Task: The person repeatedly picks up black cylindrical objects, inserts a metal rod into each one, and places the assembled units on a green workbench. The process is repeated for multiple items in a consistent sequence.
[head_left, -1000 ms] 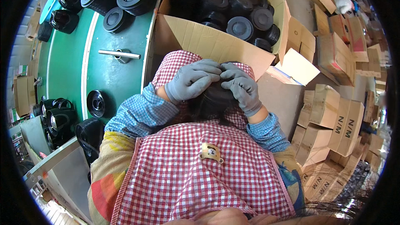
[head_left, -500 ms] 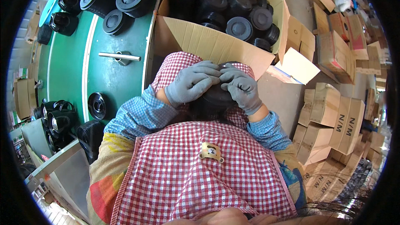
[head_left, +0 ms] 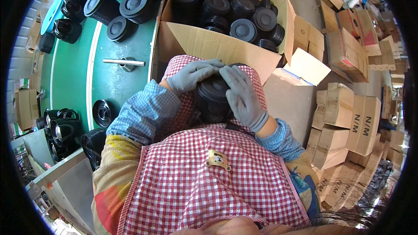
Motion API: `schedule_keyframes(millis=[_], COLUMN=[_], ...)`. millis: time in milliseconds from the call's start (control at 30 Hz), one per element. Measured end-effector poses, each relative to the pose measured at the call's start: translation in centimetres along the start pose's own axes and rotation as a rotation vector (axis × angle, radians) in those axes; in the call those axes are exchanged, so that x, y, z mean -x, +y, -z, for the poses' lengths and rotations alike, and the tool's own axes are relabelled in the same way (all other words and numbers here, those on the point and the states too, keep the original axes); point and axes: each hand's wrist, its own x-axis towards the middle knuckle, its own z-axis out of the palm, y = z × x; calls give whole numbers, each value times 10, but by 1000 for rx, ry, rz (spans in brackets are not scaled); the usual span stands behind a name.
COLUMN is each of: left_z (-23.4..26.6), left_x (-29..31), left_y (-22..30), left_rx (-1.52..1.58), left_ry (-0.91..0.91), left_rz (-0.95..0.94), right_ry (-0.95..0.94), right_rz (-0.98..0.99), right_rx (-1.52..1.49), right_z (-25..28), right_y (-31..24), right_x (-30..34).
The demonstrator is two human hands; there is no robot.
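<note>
A stack of black round plastic parts (head_left: pixel 212 90) stands upright between my legs, its ringed top facing up. Grey gloves cover both hands. My left hand (head_left: pixel 194 75) curves over the far left rim, fingers pressed together. Along the right side lies my right hand (head_left: pixel 244 97), long fingers reaching to the far rim and thumb against the side. Together they hold the stack between them; the fingertips' undersides are hidden. Its lower part sinks into shadow near the red checked apron (head_left: pixel 209 174).
Ahead, an open cardboard box (head_left: pixel 217 39) contains several similar black stacks. On the green table (head_left: pixel 117 45) to the left are more black stacks (head_left: pixel 136 6), a metal tube with a crossbar (head_left: pixel 125 62) and a black round part (head_left: pixel 103 113). Cardboard cartons (head_left: pixel 337 104) stand at right.
My right hand has flattened from a pinch at the far rim and come down along the stack's right side. My left hand has shifted slightly, baring more of the stack's top.
</note>
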Motion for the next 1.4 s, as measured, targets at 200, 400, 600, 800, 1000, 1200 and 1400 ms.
schedule_keyframes(millis=[200, 400, 600, 800, 1000, 1200, 1400], left_z=[-4, -7, -23, -44, -12, -4, -6], left_x=[3, 14, 21, 8, 13, 19, 17], left_y=[-2, 27, 37, 71, 33, 16, 16], left_rx=[214, -464, -989, -881, -1037, -1032, -1192], left_ry=[32, 133, 163, 103, 334, 404, 213], left_rz=[131, -101, -20, -164, -19, 259, 188], right_ry=[-5, 46, -68, 114, -135, -201, -152], right_rz=[32, -30, 47, -192, 5, 219, 212], right_rx=[46, -281, -117, -274, -291, -118, -99], right_z=[13, 18, 3, 8, 26, 40, 27], right_y=[-5, 35, 12, 25, -4, -32, -15], right_x=[-7, 0, 5, -9, 4, -2, 5])
